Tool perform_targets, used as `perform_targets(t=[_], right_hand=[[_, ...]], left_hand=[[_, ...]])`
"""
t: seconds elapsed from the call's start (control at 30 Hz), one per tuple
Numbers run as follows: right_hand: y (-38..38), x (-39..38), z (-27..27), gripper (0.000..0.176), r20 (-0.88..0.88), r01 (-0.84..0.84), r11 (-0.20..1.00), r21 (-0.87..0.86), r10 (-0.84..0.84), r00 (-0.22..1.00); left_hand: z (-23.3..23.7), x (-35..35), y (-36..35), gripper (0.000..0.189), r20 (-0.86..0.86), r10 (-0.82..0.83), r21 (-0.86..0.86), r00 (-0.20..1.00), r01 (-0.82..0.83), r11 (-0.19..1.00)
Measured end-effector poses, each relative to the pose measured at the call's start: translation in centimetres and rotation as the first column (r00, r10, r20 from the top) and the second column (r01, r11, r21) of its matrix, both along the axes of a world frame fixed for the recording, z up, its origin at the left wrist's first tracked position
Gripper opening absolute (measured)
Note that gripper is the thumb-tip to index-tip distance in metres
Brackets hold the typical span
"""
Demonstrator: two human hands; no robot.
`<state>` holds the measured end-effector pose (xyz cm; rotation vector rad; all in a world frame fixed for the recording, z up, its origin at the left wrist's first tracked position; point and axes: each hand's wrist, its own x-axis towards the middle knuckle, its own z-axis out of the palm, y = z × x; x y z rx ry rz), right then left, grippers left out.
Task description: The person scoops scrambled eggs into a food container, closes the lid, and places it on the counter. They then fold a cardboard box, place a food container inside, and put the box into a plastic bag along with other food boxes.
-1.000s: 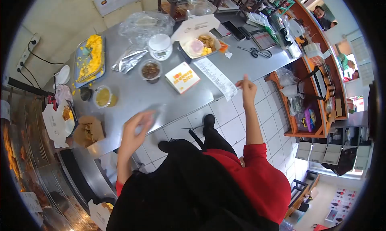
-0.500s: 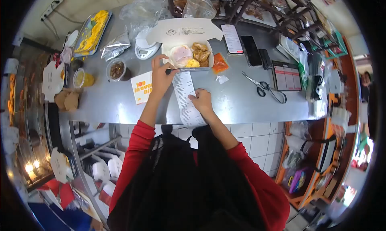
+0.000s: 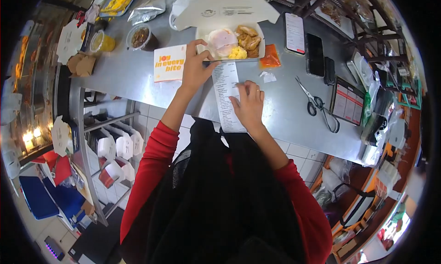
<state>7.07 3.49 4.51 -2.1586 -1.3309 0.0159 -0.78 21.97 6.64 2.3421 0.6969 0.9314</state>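
Right hand (image 3: 249, 101) curling loosely, thumb and fingertips apart, sitting at right edge of receipt (image 3: 224, 94), can't tell if touching. Receipt running over near edge of bench (image 3: 285, 112), far end reaching front of meal box. Left hand (image 3: 197, 66) bending at near left corner of meal box (image 3: 206, 20), can't really tell if gripping. Scissors (image 3: 314, 101) lying off to right. Printed carton (image 3: 169, 62) sitting just left of left hand. Orange sachet (image 3: 271, 56) lying beside box, lid standing open, egg and chicken showing.

Steel table (image 3: 285, 105) above white floor tiles (image 3: 310, 168), bright lamps (image 3: 28, 137) left, orange shelving (image 3: 405, 179) right
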Motion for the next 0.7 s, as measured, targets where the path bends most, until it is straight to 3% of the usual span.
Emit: perform_targets(t=[0.07, 0.13, 0.2, 0.27, 0.4, 0.53, 0.6, 0.67, 0.7], right_hand=[[-0.5, 0.1, -1.7, 0.023, 0.044, -0.180, 0.982, -0.049, 0.183, 0.982], [-0.5, -0.1, -1.7, 0.021, 0.028, -0.174, 0.985, -0.007, 0.174, 0.984], [-0.5, 0.2, -1.7, 0.022, -0.005, -0.180, 0.984, 0.005, 0.180, 0.984], [-0.6, 0.7, -1.5, 0.022, -0.059, -0.197, 0.980, -0.015, 0.196, 0.979], [0.3, 0.2, -1.3, 0.018, -0.115, -0.132, 0.990, 0.054, 0.137, 0.984], [0.5, -0.5, -2.5, 0.021, 0.122, -0.433, 0.900, -0.052, 0.436, 0.891], [1.3, 1.3, -2.2, 0.017, -0.020, -0.339, 0.941, 0.028, 0.339, 0.941], [1.8, 2.3, -2.2, 0.014, -0.229, -0.093, 0.987, 0.132, 0.121, 0.966], [1.7, 1.8, -2.2, 0.015, -0.143, -0.171, 0.974, 0.151, 0.193, 0.971]], left_hand=[[-0.6, -1.0, -1.9, 0.023, 0.010, 0.030, 0.035, 0.999, -0.031, 0.999], [-1.9, -3.2, -5.6, 0.027, 0.040, 0.047, -0.025, 0.998, -0.046, 0.999], [-2.9, -5.9, -9.3, 0.030, -0.028, -0.130, -0.128, 0.991, 0.126, 0.984], [-5.1, -8.3, -11.7, 0.032, -0.105, -0.270, -0.077, 0.957, 0.263, 0.962], [-5.7, -9.8, -14.4, 0.037, -0.172, -0.219, -0.079, 0.960, 0.208, 0.975], [-6.5, -10.2, -14.6, 0.038, -0.136, -0.193, -0.080, 0.972, 0.183, 0.980], [-6.6, -10.1, -14.5, 0.039, -0.121, -0.188, -0.082, 0.975, 0.178, 0.981], [-6.6, -10.0, -14.4, 0.040, -0.101, -0.186, -0.088, 0.977, 0.177, 0.980], [-6.7, -10.0, -14.5, 0.040, -0.100, -0.179, -0.086, 0.979, 0.171, 0.982]])
